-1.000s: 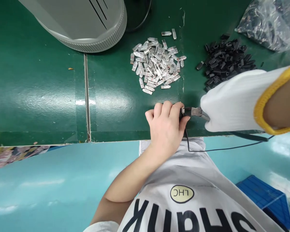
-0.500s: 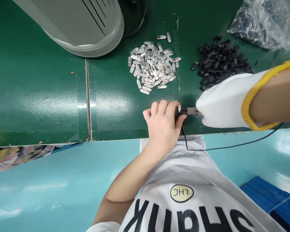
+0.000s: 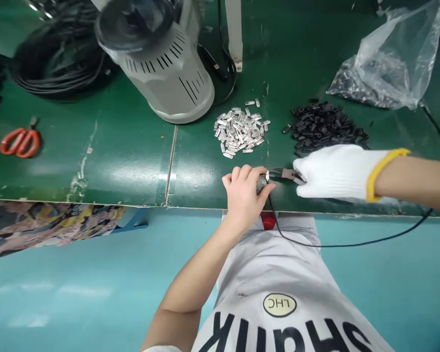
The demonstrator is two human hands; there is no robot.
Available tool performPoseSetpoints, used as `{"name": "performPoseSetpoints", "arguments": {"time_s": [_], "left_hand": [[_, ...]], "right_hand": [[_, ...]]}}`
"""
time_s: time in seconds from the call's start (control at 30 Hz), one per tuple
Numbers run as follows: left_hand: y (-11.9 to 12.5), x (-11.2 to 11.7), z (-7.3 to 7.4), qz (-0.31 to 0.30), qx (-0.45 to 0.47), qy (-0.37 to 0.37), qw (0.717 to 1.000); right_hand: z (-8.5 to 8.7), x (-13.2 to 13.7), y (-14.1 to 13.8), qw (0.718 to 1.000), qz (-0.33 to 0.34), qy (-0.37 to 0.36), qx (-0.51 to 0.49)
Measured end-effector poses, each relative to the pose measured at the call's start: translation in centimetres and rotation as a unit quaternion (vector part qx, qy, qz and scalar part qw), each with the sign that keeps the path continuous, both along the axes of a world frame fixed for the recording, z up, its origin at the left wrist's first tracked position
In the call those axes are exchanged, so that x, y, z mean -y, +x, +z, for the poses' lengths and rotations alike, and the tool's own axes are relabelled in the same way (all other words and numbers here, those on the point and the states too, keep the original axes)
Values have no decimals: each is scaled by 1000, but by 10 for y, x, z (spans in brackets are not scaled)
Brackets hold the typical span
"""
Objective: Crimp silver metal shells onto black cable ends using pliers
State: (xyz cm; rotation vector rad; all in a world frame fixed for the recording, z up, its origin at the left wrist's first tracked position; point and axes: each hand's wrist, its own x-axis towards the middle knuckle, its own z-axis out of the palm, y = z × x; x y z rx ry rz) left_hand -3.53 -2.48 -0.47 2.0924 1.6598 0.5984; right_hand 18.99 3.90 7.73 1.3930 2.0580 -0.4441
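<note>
My bare left hand (image 3: 244, 193) is closed around a dark grey rounded piece (image 3: 261, 183) near the table's front edge. A small silver metal connector (image 3: 267, 176) shows at that piece's right side, by my thumb and index finger. From there a thin black cable (image 3: 278, 230) hangs over the edge and loops off to the right. In a white glove with a yellow cuff, my right hand (image 3: 332, 171) grips pliers (image 3: 289, 174). Their jaws are parted and point left, a short gap from the connector. The glove hides most of the handles.
A pile of silver connectors (image 3: 240, 129) lies beyond my left hand. Black plastic housings (image 3: 324, 126) are heaped beyond my right. Farther back are a clear bag of small parts (image 3: 385, 73), a grey machine (image 3: 168, 73) and coiled black cable (image 3: 58, 63). Orange-handled scissors (image 3: 21, 142) lie left.
The plier jaws have come away from the connector, rightward, and now stand apart. My left hand keeps its hold. The head view has shifted, bringing the scissors and cable coil into sight.
</note>
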Motion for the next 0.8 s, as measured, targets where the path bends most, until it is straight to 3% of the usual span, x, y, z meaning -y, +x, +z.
{"name": "performPoseSetpoints", "arguments": {"time_s": [0.07, 0.13, 0.3, 0.53, 0.8], "left_hand": [[1, 1, 1, 2, 1, -2, 1000], [2, 1, 2, 8, 4, -2, 1000], [5, 0, 3, 12, -3, 4, 1000], [7, 1, 4, 13, -13, 2, 1000], [11, 3, 6, 21, -25, 12, 999]], "right_hand": [[3, 11, 11, 999, -15, 32, 31], [-1, 24, 29, 992, -9, 120, 36], [-24, 47, 76, 951, 106, 270, -104], [-45, 68, 103, 920, 78, 308, -228], [-61, 77, 96, 890, 28, 366, -271]]}}
